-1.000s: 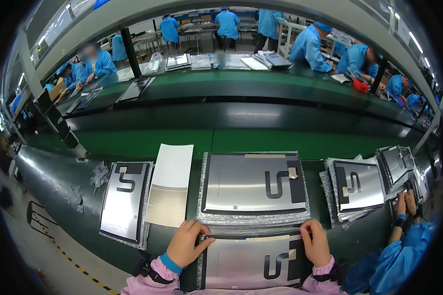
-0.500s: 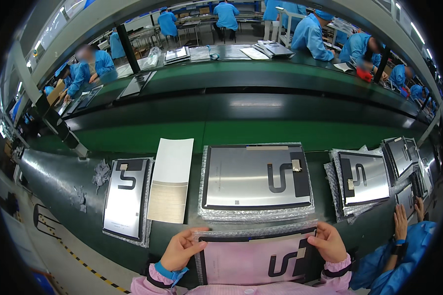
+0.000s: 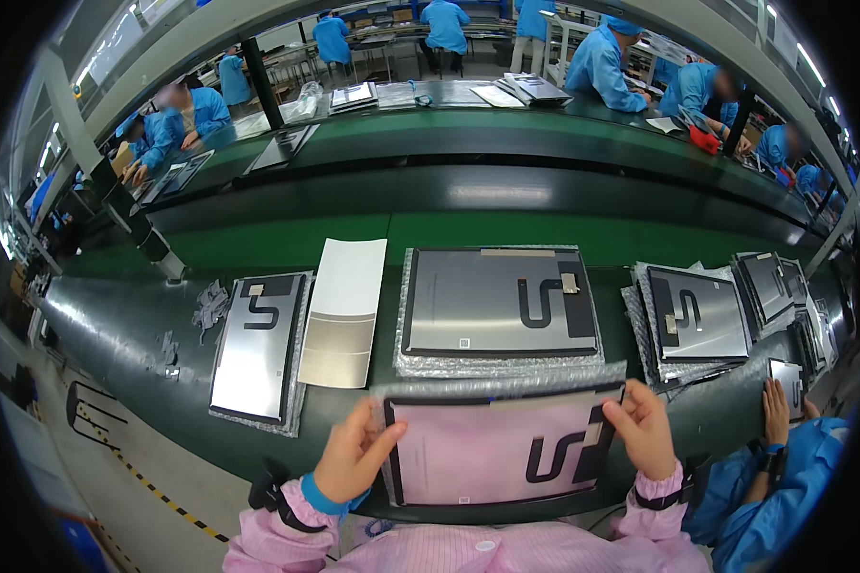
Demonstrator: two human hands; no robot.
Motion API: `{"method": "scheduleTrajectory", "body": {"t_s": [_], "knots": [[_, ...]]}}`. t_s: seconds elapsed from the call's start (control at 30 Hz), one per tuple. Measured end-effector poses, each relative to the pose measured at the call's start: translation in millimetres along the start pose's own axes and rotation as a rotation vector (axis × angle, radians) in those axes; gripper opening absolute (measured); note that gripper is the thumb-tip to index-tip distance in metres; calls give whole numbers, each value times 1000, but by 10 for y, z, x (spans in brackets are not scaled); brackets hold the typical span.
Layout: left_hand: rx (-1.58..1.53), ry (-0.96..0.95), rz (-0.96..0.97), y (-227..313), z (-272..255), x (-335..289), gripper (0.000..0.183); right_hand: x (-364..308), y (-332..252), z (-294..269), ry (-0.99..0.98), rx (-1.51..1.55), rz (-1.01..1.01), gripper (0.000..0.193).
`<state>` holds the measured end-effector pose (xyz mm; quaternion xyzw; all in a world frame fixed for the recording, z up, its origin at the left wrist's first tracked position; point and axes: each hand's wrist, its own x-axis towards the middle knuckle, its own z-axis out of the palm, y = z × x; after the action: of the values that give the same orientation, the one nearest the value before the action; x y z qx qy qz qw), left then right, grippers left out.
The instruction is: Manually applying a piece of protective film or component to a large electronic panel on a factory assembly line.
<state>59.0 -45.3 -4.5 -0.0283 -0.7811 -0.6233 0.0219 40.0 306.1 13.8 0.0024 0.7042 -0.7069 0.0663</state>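
Held up close to me is a display panel (image 3: 487,454), its shiny metal back mirroring pink. It has a black border, a curved black flex cable and a strip of bubble wrap (image 3: 506,382) along its far edge. My left hand (image 3: 355,449) grips its left edge between thumb and fingers. On the opposite edge, my right hand (image 3: 644,428) pinches the upper right corner. Just beyond lies a similar panel (image 3: 478,301) on top of a bubble-wrapped stack. The held panel is tilted, its back facing me.
A stack with a panel on top (image 3: 258,358) and a white-and-beige sheet (image 3: 344,315) lie to the left. More stacked panels (image 3: 698,315) stand at the right, where a co-worker's hand (image 3: 776,415) touches a smaller panel. Grey scraps (image 3: 210,307) lie at far left. A metal post (image 3: 129,220) rises there.
Both hands have raised the panel a little and moved it away from me, so more of its lower part shows. The view has shifted slightly. The co-worker's hand stays by the small panel.
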Motion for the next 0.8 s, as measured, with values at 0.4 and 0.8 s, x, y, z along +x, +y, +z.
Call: {"method": "scheduleTrajectory", "body": {"t_s": [0.4, 0.8], "knots": [[254, 19, 31, 258, -73, 1882, 40, 1639, -269, -101, 297, -619, -426, 35], [668, 285, 284, -258, 268, 2195, 33, 2036, 85, -39, 523, -810, -476, 35]]}}
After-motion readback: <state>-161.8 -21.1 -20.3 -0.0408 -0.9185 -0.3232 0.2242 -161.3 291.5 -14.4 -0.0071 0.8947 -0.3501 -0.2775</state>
